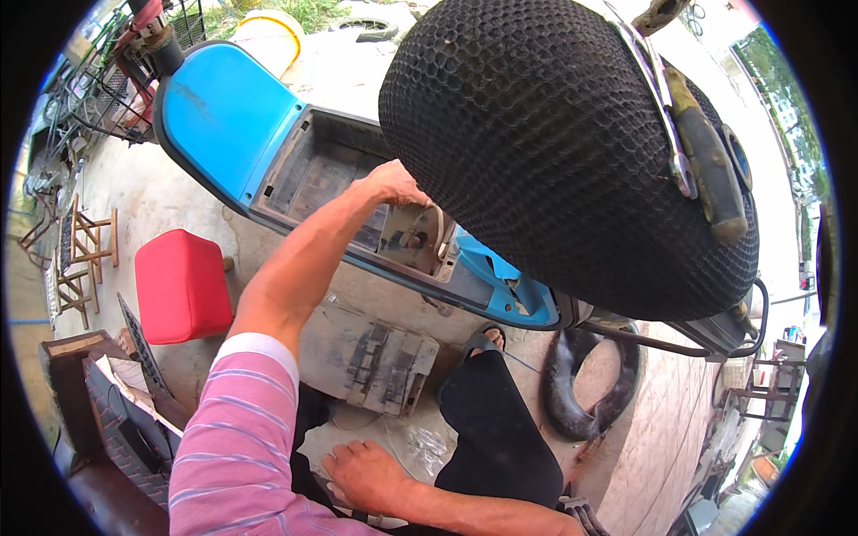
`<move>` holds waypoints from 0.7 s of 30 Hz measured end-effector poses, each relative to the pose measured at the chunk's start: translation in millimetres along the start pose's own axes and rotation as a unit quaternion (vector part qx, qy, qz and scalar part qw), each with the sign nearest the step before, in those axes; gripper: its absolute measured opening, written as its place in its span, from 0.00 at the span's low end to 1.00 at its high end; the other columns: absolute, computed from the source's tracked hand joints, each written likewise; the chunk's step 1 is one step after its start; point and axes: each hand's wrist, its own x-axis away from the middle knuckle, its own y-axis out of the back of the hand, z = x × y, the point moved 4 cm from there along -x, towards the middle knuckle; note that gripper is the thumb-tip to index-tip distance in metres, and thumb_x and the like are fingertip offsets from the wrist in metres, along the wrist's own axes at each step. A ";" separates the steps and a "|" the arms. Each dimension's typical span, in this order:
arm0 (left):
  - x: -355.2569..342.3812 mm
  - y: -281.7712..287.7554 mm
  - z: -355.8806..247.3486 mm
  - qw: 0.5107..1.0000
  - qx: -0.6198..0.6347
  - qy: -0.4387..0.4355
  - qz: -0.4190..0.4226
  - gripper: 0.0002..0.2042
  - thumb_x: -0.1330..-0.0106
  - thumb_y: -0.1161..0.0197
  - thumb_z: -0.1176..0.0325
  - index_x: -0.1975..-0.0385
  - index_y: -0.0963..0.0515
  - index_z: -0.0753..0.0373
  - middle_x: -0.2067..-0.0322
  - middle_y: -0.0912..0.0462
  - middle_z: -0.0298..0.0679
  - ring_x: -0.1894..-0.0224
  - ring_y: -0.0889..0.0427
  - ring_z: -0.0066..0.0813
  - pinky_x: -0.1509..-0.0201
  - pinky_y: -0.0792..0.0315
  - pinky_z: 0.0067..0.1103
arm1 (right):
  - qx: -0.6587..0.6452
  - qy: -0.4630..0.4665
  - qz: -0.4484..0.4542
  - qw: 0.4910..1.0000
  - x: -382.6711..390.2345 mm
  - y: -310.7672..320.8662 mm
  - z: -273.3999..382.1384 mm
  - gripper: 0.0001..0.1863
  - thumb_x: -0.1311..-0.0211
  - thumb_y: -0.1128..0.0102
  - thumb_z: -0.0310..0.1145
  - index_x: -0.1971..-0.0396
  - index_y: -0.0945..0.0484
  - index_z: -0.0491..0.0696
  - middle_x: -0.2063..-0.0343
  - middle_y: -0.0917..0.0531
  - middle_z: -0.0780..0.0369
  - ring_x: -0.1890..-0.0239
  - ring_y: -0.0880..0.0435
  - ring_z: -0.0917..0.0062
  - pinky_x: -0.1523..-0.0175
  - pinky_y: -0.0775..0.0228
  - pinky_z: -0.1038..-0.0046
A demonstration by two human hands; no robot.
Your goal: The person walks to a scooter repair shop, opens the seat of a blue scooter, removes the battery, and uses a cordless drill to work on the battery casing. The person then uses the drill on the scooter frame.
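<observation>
A blue scooter [228, 116] stands across the view with its floor compartment [326, 152] uncovered. Over the compartment's near side reaches my left hand [393, 183], its fingers closed at the upper end of a beige cable [440, 234]; the seat's edge partly hides the fingertips. The cable bends down into the compartment. A black mesh-covered seat [536, 161] fills the upper right. On it lie a metal wrench [677, 147] and a dark-handled tool [710, 165]. Low in the view, my right hand [371, 478] rests near my lap, fingers loosely bent and apart, gripping nothing visible.
On the ground below the scooter lies a dusty grey panel [375, 357]. A black tyre [559, 384] is to the right. A red padded stool [183, 286] and wooden stools [85, 250] stand left, above an open box [76, 375]. A yellow-rimmed bucket [273, 40] sits behind.
</observation>
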 end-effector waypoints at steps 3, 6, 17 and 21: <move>16.4 31.8 4.3 1.000 -0.013 -0.003 0.002 0.23 0.51 0.30 0.55 0.55 0.19 0.57 0.58 0.16 0.49 0.56 0.19 0.50 0.52 0.24 0.34 | 0.003 -0.006 0.027 1.000 -2.0 -2.6 -0.3 0.18 0.44 0.37 0.43 0.60 0.24 0.46 0.62 0.20 0.57 0.55 0.20 0.63 0.51 0.30 0.63; 40.4 87.0 -14.0 0.997 0.010 0.024 -0.066 0.21 0.48 0.29 0.61 0.55 0.20 0.63 0.59 0.18 0.53 0.55 0.19 0.49 0.51 0.26 0.34 | 0.012 -0.015 0.047 0.999 -1.2 0.9 -1.2 0.18 0.44 0.37 0.42 0.60 0.24 0.46 0.61 0.19 0.56 0.55 0.20 0.62 0.51 0.30 0.62; 274.2 221.4 -75.7 0.919 0.117 0.339 -0.162 0.15 0.44 0.32 0.69 0.58 0.22 0.67 0.66 0.19 0.38 0.64 0.22 0.24 0.58 0.26 0.22 | 0.007 0.019 -0.010 1.000 5.8 4.8 8.4 0.15 0.46 0.38 0.38 0.63 0.21 0.43 0.64 0.19 0.57 0.58 0.20 0.65 0.54 0.31 0.63; 319.9 181.1 -47.3 0.911 0.075 0.403 -0.041 0.18 0.47 0.29 0.71 0.57 0.21 0.66 0.64 0.17 0.43 0.62 0.18 0.33 0.57 0.24 0.27 | 0.013 0.029 -0.003 0.999 6.7 7.1 13.1 0.16 0.45 0.37 0.38 0.62 0.22 0.43 0.64 0.19 0.56 0.57 0.20 0.64 0.53 0.31 0.63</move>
